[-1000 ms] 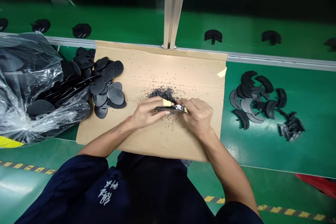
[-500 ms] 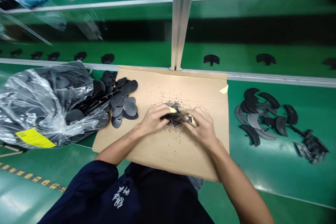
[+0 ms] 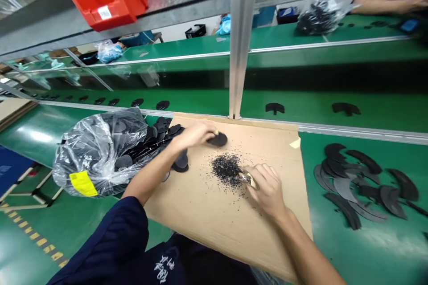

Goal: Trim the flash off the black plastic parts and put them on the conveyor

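My left hand (image 3: 192,136) reaches out over the far side of a cardboard sheet (image 3: 214,213) and pinches a flat black plastic disc (image 3: 218,139) by its edge. My right hand (image 3: 267,189) rests on the cardboard, curled around a small metal tool (image 3: 248,179) that shows only at its tip. A heap of small black trimmings (image 3: 227,168) lies between the two hands. Just left of the held disc, a pile of loose black discs (image 3: 167,140) spills from a clear plastic bag (image 3: 100,153) with a yellow label.
Curved black half pieces (image 3: 361,187) lie on the green bench to the right. A conveyor belt (image 3: 301,111) behind a metal rail carries spaced black parts. A vertical aluminium post (image 3: 239,40) rises at the cardboard's far edge. Another person's arm (image 3: 388,2) shows far right.
The hands have come apart. My left hand moved away with the black disc toward the cardboard's far edge, while the right stayed by the trimmings. The camera tilted up.
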Demonstrator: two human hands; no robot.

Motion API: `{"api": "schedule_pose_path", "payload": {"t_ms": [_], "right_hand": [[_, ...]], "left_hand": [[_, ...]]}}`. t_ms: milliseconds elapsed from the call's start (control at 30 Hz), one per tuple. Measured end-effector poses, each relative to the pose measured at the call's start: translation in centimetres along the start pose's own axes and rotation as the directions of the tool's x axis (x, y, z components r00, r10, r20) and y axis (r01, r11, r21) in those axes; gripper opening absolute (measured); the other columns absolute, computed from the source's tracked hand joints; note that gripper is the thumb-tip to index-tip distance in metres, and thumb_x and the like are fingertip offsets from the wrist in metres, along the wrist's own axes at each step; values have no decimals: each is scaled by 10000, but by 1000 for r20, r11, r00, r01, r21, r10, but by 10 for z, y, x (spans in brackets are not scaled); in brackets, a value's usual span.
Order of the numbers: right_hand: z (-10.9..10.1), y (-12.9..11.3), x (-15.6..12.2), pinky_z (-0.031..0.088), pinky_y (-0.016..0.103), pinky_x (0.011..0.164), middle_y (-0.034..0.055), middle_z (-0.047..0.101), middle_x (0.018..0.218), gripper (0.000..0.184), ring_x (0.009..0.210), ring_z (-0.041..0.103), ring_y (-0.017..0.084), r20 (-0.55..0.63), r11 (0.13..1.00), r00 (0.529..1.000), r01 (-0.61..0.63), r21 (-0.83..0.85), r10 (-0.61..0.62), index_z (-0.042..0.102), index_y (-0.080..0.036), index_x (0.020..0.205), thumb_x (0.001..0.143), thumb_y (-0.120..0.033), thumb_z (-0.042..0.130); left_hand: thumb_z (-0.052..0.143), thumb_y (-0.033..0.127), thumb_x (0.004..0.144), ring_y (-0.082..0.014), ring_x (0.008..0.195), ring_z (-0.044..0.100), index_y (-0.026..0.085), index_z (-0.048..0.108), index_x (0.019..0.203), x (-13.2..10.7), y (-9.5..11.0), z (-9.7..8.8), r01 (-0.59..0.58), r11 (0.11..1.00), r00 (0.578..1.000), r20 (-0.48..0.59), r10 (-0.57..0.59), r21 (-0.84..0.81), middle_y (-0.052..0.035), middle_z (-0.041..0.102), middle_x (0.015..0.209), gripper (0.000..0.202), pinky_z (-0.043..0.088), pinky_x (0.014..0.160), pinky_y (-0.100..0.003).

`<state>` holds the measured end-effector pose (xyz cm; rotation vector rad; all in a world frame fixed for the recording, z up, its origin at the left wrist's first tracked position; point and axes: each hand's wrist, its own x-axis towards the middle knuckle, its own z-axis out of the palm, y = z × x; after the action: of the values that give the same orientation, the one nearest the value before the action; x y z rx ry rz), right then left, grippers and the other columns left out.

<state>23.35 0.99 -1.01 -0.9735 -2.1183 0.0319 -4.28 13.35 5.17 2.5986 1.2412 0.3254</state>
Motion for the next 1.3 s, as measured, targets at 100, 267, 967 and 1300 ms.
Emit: {"api": "schedule_pose_path", "payload": {"t_ms": [100, 267, 967, 1300], "right_hand": [[0, -1, -2, 348, 325, 664, 36, 619, 777, 259, 728, 498, 190, 12, 1000, 1000, -17, -9, 17, 664, -180, 1055, 880, -56, 519], [0, -3, -6, 352, 329, 694, 46, 626, 804, 258, 757, 494, 198, 42, 999, 998, -38, -18, 38, 664, -178, 1043, 870, -58, 516], [2, -4, -19, 343, 326, 719, 45, 634, 859, 179, 818, 504, 197, 214, 997, 975, -53, -62, 65, 650, -194, 1003, 860, -92, 614], [0, -2, -6, 495, 340, 661, 42, 671, 867, 416, 719, 584, 193, -267, 876, 839, -419, 240, 475, 599, -207, 1345, 943, -295, 658]], "left_hand": [[583, 142, 932, -267, 1042, 672, 169, 749, 965, 33, -44, -18, 288, 951, 956, -96, -278, 113, -102, 766, 1024, 171, 528, 980, -394], [566, 112, 894, -305, 1079, 668, 140, 747, 998, 60, -73, -27, 475, 864, 879, -136, -457, 168, -157, 748, 1052, 210, 511, 969, -400], [604, 91, 915, -253, 1088, 677, 168, 714, 1125, 214, 85, 79, 133, 991, 989, 67, -133, 5, -130, 690, 1157, 250, 515, 943, -326], [556, 203, 1005, -169, 920, 697, 163, 677, 1016, 91, 74, 31, -1, 981, 999, -48, -9, -195, -71, 729, 998, 129, 538, 871, -273]]}}
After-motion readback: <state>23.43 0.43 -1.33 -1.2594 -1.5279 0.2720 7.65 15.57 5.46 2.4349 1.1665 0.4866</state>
